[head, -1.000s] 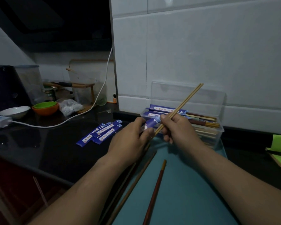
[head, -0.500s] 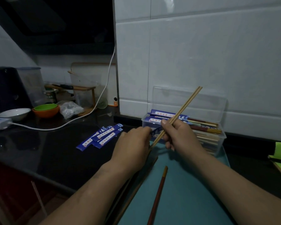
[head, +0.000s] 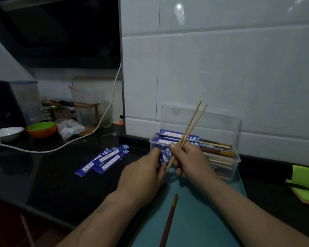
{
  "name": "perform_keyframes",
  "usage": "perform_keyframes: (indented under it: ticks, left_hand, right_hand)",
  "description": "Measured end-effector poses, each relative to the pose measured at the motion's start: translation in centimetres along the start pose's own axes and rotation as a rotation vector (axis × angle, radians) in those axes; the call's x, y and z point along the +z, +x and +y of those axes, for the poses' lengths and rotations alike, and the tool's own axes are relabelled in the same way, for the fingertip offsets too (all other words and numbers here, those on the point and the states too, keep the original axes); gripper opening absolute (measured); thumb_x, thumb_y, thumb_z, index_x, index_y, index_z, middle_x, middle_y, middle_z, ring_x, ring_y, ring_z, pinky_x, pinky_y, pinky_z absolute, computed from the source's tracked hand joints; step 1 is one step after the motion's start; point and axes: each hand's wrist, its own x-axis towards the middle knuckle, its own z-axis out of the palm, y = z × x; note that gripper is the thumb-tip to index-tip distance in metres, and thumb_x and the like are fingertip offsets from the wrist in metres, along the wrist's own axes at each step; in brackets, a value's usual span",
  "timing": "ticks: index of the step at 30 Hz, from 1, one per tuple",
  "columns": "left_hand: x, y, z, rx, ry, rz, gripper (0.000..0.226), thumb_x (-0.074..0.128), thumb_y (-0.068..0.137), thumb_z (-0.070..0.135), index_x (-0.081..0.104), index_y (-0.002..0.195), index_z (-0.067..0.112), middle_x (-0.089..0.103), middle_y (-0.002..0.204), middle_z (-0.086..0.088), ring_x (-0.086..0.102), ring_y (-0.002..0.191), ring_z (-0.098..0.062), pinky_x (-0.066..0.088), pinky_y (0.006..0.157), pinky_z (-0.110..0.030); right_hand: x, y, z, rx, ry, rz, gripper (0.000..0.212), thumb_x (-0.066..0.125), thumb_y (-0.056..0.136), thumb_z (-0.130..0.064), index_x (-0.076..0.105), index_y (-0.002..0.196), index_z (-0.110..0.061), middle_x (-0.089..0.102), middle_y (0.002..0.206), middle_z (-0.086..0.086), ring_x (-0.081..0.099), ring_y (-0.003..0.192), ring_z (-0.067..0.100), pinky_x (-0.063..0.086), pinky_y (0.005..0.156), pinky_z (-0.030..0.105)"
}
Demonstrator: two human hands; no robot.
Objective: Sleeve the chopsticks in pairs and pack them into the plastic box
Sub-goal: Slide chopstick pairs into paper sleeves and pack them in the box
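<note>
My right hand [head: 189, 161] pinches a pair of pale bamboo chopsticks [head: 191, 129] that slant up to the right, their upper ends slightly apart. My left hand [head: 143, 173] grips a blue paper sleeve [head: 164, 156] whose mouth meets the lower tips of the pair. Just behind both hands stands the clear plastic box [head: 235, 163] with its lid raised, holding several sleeved pairs. A few empty blue sleeves [head: 103, 160] lie on the black counter to the left. One red-brown chopstick [head: 169, 223] lies on the teal mat.
The teal mat [head: 203, 220] sits on the black counter [head: 43, 175] under my forearms. A white cable [head: 64, 145], stacked orange and green bowls [head: 41, 129] and a white bowl [head: 5, 132] sit far left. A green-covered item [head: 305, 182] lies at the right edge.
The chopstick tips have slid down toward the sleeve in my left hand, and the two sticks' upper ends have spread apart. Both hands stay in front of the box.
</note>
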Motion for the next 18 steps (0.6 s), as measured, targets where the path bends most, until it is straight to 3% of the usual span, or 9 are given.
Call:
perform_keyframes:
  ticks: [8, 13, 18]
  left_hand:
    - [0.16, 0.13, -0.03, -0.046, -0.004, 0.004, 0.021, 0.046, 0.101, 0.056, 0.039, 0.117, 0.045, 0.065, 0.104, 0.010, 0.065, 0.094, -0.016, 0.041, 0.070, -0.035]
    - [0.08, 0.10, 0.14, -0.031, -0.068, -0.029, 0.012, 0.047, 0.103, 0.049, 0.043, 0.114, 0.049, 0.052, 0.097, 0.018, 0.049, 0.079, -0.002, 0.036, 0.066, -0.027]
    - [0.33, 0.30, 0.12, -0.031, -0.039, -0.016, 0.017, 0.044, 0.104, 0.051, 0.049, 0.115, 0.039, 0.061, 0.106, 0.011, 0.062, 0.094, -0.015, 0.049, 0.078, -0.038]
  right_hand:
    - [-0.11, 0.10, 0.03, 0.012, -0.011, 0.002, 0.034, 0.056, 0.107, -0.035, 0.062, 0.091, -0.005, 0.060, 0.062, 0.005, 0.055, 0.048, 0.019, 0.044, 0.048, 0.026]
    - [-0.06, 0.20, 0.07, 0.015, -0.036, 0.002, 0.034, 0.055, 0.107, -0.035, 0.063, 0.091, -0.007, 0.062, 0.061, 0.002, 0.056, 0.049, 0.018, 0.046, 0.051, 0.029]
    - [-0.18, 0.21, -0.19, 0.014, -0.028, 0.027, 0.036, 0.056, 0.107, -0.034, 0.061, 0.091, -0.002, 0.061, 0.061, 0.004, 0.055, 0.047, 0.020, 0.044, 0.049, 0.030]
